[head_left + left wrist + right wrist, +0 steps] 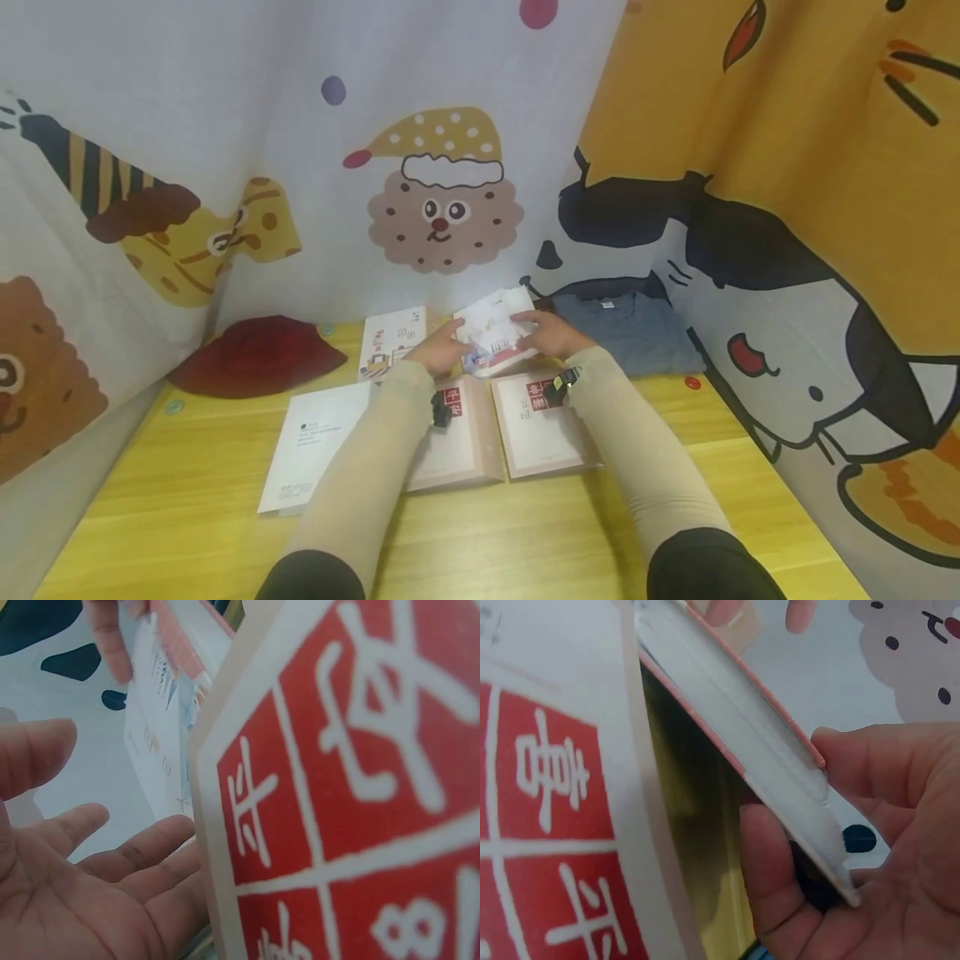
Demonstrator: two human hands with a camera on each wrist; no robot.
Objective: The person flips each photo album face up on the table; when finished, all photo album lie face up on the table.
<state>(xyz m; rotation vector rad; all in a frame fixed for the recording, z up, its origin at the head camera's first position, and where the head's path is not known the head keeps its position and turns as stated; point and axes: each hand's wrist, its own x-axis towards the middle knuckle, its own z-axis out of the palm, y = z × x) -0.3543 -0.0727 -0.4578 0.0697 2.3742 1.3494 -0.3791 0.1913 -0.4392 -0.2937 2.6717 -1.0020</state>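
A white paperback book (491, 329) with a colourful lower part is raised and tilted over the back of the table. My right hand (557, 335) pinches its right edge; in the right wrist view the thumb (769, 862) lies on one cover and the fingers on the other, page edges between. My left hand (438, 348) is at the book's left side, its fingers extended and spread in the left wrist view, fingertips close to the cover. Below my wrists lie two pale books (442, 454) (543, 437) with red title squares, partly hidden by my forearms.
A white book (322, 433) lies at front left, an illustrated one (393, 333) behind it. A dark red hat (262, 354) is at back left, a folded blue-grey garment (626, 337) at back right. A printed curtain (442, 83) hangs behind the wooden table (187, 492).
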